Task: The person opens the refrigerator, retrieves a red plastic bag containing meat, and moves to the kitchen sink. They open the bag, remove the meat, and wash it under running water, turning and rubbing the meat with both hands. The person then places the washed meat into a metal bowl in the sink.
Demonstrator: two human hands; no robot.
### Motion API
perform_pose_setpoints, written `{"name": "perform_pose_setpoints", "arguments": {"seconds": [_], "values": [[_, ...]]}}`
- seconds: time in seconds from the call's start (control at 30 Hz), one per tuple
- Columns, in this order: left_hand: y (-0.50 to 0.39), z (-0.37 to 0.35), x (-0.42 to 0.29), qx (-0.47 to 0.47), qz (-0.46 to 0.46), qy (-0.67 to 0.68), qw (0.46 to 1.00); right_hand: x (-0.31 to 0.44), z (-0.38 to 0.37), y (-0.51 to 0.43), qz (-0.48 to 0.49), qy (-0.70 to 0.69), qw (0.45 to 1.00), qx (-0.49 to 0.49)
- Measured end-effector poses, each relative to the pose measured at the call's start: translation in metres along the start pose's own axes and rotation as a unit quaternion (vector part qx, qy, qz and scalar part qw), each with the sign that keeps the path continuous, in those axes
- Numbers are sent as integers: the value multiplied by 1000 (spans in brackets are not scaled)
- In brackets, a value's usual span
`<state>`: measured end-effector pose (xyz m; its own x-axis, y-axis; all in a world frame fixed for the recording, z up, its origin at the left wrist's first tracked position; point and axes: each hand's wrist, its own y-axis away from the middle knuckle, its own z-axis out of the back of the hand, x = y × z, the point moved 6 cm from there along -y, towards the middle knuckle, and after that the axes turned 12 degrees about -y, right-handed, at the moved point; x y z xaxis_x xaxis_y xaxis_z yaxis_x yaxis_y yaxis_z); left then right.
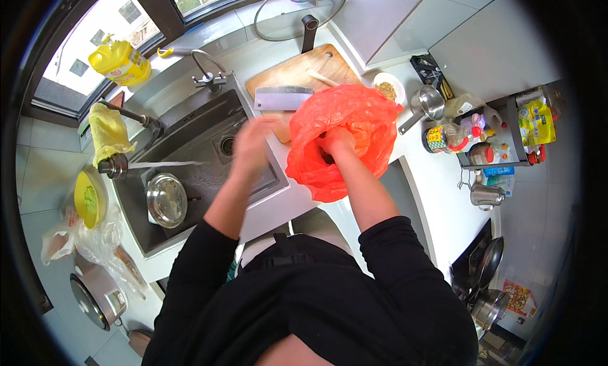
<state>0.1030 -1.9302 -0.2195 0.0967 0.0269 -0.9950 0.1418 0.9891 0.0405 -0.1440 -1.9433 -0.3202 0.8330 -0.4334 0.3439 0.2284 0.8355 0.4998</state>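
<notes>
My right hand (338, 141) reaches into the mouth of a red plastic bag (370, 109); its fingers and the bag's contents are hidden. My left hand (251, 140), blurred, is over the right side of the sink (280, 181), beside the bag; whether it holds anything does not show. Behind the bag lies a wooden cutting board (294, 66) with a cleaver (280, 99) and a pale wooden handle or stick (323, 77) on it. Water runs from the faucet (114, 166) into the sink, where a round metal pot or lid (167, 200) sits at the left.
A small bowl of brown bits (389, 88) and a steel saucepan (427, 102) stand right of the board, before sauce bottles (444, 138). A glass lid (285, 19) leans behind. At left are a yellow bowl (81, 199), plastic bags (102, 237) and a rice cooker (97, 294).
</notes>
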Motion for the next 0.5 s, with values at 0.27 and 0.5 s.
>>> {"name": "perform_pose_setpoints", "arguments": {"seconds": [0.27, 0.5], "values": [[-40, -125, 18, 203, 257, 13, 945, -35, 22, 29, 124, -249, 959, 60], [-28, -133, 34, 332, 43, -452, 827, -65, 71, 64, 143, -560, 810, 97]]}}
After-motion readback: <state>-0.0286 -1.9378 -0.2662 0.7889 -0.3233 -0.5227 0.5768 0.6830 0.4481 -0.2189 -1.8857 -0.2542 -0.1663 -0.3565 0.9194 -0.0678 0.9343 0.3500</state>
